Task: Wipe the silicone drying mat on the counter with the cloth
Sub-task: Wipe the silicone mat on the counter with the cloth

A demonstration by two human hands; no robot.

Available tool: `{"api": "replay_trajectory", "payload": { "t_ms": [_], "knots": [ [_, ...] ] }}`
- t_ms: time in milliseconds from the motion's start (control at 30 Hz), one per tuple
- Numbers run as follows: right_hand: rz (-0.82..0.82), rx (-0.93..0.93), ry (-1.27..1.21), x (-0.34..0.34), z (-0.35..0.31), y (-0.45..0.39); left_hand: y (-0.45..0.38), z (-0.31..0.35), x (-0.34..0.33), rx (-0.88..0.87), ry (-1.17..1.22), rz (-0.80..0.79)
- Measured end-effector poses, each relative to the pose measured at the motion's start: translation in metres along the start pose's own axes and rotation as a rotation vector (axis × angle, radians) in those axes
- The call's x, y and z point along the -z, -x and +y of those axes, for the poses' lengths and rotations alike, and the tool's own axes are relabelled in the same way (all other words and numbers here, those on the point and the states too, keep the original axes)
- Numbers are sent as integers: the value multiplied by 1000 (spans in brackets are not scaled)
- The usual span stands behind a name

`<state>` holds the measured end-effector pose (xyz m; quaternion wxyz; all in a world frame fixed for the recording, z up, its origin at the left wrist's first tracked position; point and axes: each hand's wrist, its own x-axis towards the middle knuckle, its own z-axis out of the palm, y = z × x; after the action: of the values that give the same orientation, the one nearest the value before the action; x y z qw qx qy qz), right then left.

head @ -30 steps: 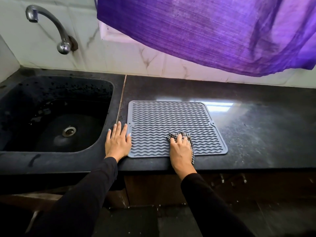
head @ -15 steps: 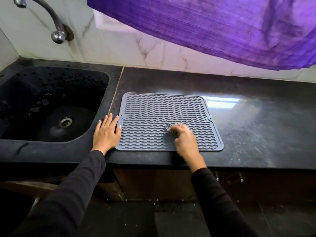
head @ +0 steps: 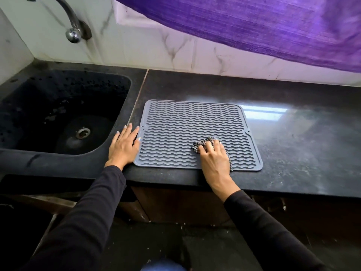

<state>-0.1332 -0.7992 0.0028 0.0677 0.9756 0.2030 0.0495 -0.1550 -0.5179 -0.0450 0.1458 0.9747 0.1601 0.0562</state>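
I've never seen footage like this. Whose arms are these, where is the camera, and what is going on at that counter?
There is no machine here. A person wears a camera on the head, so you look forward and down along their own black-sleeved arms.

On the dark counter lies a grey, wavy-ribbed silicone drying mat. The right hand presses a small checked cloth onto the mat's near right part, fingers closed over it, to wipe the mat. The left hand lies flat and open on the counter at the mat's left edge, its thumb tip on the rim, probably steadying it.

To the left is a black sink with a metal tap above. A purple cloth hangs across the top.
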Motion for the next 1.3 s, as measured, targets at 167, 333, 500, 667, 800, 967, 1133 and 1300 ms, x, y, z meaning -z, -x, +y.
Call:
{"api": "replay_trajectory", "payload": {
  "t_ms": [167, 333, 500, 667, 800, 967, 1133, 1300],
  "knots": [
    [-89, -196, -277, 21, 29, -10, 1, 2, 0, -2, 5, 0],
    [227, -127, -621, 23, 9, -22, 1, 2, -1, -3, -8, 19],
    [216, 235, -309, -23, -19, -6, 0, 0, -3, -6, -15, 10],
    [190, 175, -123, -32, 11, -3, 2, 2, -1, -2, -21, -22],
    [178, 81, -133, -32, 44, 6, 4, 5, 1, -2, -39, -40],
    [16, -345, -734, -3, 78, -13, 4, 6, 2, -19, -92, -51],
    [270, -680, -1521, 25, 21, -73, -17, 16, 18, 6, -48, 33],
    [162, 55, -777, 7, -79, -79, -43, 22, 11, -167, -58, -53]
  ]
}}
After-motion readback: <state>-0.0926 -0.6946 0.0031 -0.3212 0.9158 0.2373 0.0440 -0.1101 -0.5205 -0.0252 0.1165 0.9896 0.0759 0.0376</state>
